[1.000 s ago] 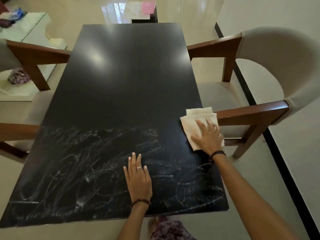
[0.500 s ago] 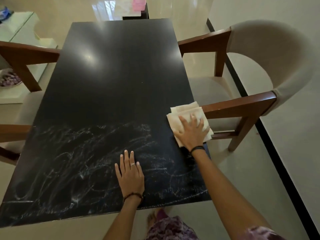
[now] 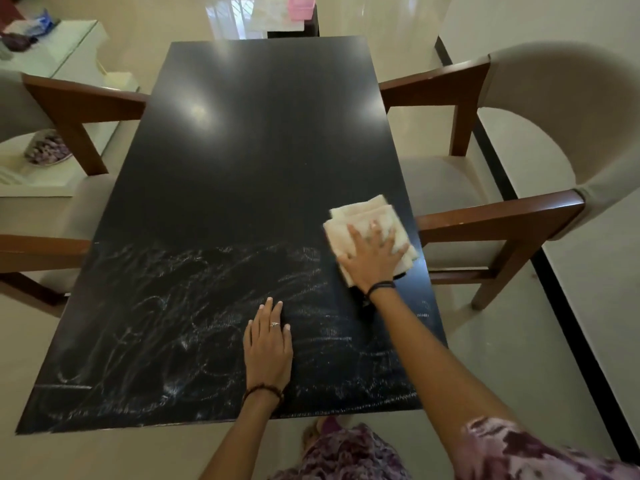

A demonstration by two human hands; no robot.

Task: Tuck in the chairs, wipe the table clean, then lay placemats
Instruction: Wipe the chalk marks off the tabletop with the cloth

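A long black table (image 3: 249, 161) fills the middle of the view; its near half carries whitish smear marks, its far half looks glossy. My right hand (image 3: 372, 258) presses flat, fingers spread, on a folded cream cloth (image 3: 367, 216) near the table's right edge. My left hand (image 3: 268, 344) rests flat on the smeared near part. A beige chair with wooden arms (image 3: 498, 216) stands at the right side, its seat partly under the table. Another such chair (image 3: 69, 105) stands at the left side.
A white low cabinet (image 3: 69, 53) with small items sits at the far left. Beyond the table's far end is a dark stand with a pink box (image 3: 301, 3). A dark floor strip (image 3: 554, 289) runs along the right. The floor is glossy tile.
My right hand has slid the cloth leftward from the table's right edge further onto the top. The left hand stays planted. The camera has shifted slightly.
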